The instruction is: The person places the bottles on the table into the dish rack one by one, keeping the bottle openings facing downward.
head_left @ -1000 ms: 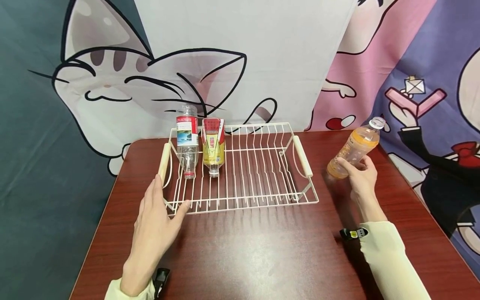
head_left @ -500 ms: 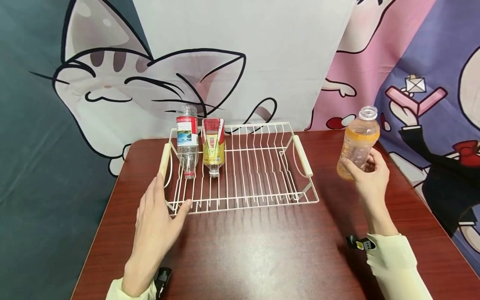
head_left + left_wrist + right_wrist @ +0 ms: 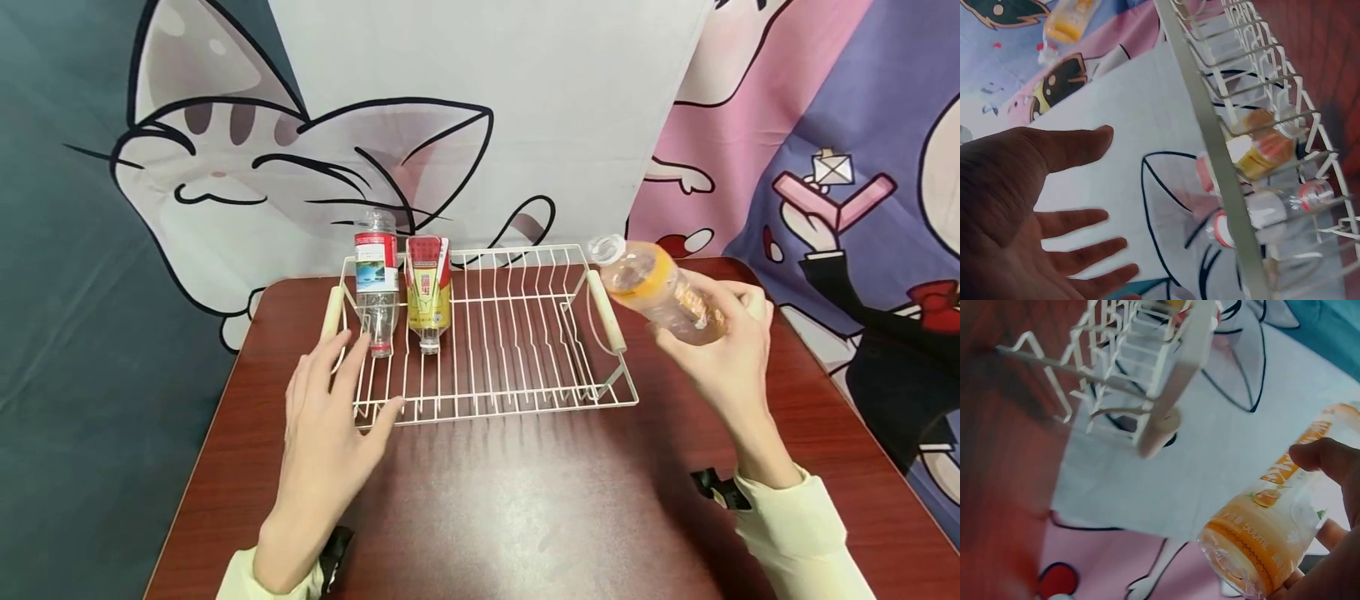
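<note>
My right hand (image 3: 720, 342) grips a clear plastic bottle (image 3: 648, 287) with an orange label. The bottle is tilted, its capless mouth toward the upper left beside the rack's right handle; "500mL" shows on its label in the right wrist view. My left hand (image 3: 326, 442), fingers spread and holding nothing, is over the front left corner of the white wire rack (image 3: 495, 404). Standing neck down at the rack's left side are a clear bottle with a red-and-blue label (image 3: 375, 271) and, beside it, a bottle with a yellow-and-red label (image 3: 427, 287).
The rack stands toward the back of a dark red wooden table (image 3: 510, 508), with cream handles at its left (image 3: 333, 312) and right (image 3: 606, 312) ends. Right behind the table hangs a cartoon-printed cloth (image 3: 585, 108).
The right hand has lifted the bottle and tipped it so its mouth swung from upper right to upper left, toward the rack. The left hand has shifted slightly right, off the left handle.
</note>
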A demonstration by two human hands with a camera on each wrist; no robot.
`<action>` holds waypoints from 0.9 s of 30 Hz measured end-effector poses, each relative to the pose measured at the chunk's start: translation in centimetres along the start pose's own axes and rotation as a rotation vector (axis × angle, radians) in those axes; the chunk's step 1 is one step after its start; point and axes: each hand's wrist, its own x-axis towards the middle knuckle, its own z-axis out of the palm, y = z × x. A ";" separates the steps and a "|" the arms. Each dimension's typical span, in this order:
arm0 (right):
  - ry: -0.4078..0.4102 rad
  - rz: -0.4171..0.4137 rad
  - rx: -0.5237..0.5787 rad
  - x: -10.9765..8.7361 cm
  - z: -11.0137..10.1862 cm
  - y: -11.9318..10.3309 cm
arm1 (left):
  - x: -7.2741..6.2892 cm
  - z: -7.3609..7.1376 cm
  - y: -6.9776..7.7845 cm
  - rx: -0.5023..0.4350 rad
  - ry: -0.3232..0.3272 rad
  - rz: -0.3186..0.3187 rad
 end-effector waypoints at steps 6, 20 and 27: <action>-0.100 -0.180 -0.036 -0.2 0.4 -2.0 | 1.9 0.5 2.0 -0.079 0.050 0.250; -0.280 -0.485 -0.160 -0.7 2.6 -5.3 | 5.9 3.8 7.9 -0.020 -0.021 0.540; -0.331 -0.534 -0.214 -1.3 3.4 -6.8 | 7.1 4.7 9.0 0.089 -0.105 0.536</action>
